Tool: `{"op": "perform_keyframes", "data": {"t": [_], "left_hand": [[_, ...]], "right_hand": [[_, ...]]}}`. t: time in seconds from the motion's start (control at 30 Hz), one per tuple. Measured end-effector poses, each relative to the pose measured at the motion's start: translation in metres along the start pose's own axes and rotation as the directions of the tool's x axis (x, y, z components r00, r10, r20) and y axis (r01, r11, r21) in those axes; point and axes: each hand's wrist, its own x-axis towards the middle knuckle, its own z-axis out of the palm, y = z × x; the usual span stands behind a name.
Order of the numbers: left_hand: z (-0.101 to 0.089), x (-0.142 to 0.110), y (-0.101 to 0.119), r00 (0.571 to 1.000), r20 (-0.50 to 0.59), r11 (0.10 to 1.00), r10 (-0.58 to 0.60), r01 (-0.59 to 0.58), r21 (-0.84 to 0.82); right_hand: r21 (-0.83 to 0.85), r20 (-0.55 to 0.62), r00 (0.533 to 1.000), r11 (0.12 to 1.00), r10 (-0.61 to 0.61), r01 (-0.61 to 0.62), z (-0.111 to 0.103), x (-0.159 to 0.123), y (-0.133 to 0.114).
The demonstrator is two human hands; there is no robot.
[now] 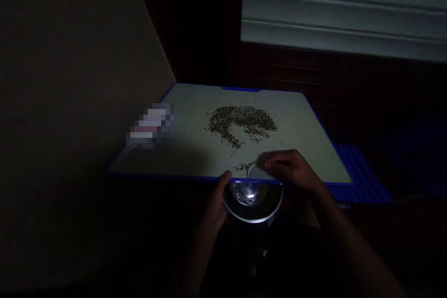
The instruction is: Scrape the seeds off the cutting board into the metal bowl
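My left hand [220,200] grips the left rim of a shiny metal bowl [249,220], its thumb up at the board's front edge. The bowl sits just below that edge, with some small dark grains inside. My right hand [291,167] is closed on a pale, flat, rounded piece [257,172], which stands against the board near the front edge. Its kind cannot be made out. A few grains [240,166] lie just left of this piece. Farther back, a loose, curved heap of small brownish grains [240,121] spreads over the pale board [303,137].
The board has a blue rim. A blurred-out white and reddish item [150,123] rests at its left edge. A plain wall [87,56] rises on the left. Blue slatted material [363,172] lies to the right, and pale horizontal slats [342,4] are behind. The room is dark.
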Motion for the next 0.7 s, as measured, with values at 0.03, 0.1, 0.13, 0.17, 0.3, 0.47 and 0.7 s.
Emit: {"op": "perform_keyframes", "data": {"t": [0.03,0.1,0.13,0.17,0.3,0.47,0.7], "left_hand": [[-0.0001,-0.0002,-0.0004,1.000,0.010,1.000,0.018,-0.018,-0.006],[-0.0001,-0.0007,-0.0011,0.998,0.023,0.999,0.052,-0.051,-0.015],[-0.0001,-0.0009,-0.0013,0.997,0.027,0.998,0.068,-0.068,-0.018],[-0.0001,-0.0011,-0.0014,0.996,0.031,0.996,0.085,-0.085,-0.021],[-0.0001,-0.0013,-0.0012,0.991,0.032,0.991,0.129,-0.128,-0.024],[-0.0021,0.0009,-0.0019,0.990,0.022,0.990,0.137,-0.137,-0.025],[-0.0034,0.0028,-0.0025,0.986,0.038,0.986,0.165,-0.164,-0.026]], "right_hand": [[-0.009,-0.034,0.999,1.000,0.009,-0.009,0.0004,0.0001,-0.0006],[-0.028,-0.096,0.995,0.999,0.023,-0.026,0.0011,0.0003,-0.0016],[-0.038,-0.123,0.992,0.999,0.028,-0.033,0.0012,0.0006,-0.0019],[-0.049,-0.151,0.988,0.998,0.032,-0.040,0.0013,0.0009,-0.0022],[-0.078,-0.215,0.976,0.996,0.035,-0.052,0.0007,0.0028,-0.0023],[-0.069,-0.293,0.955,0.995,0.052,-0.075,0.0005,0.0054,-0.0005],[-0.120,-0.319,0.947,0.990,0.029,-0.070,0.0024,0.0065,0.0003]]}}
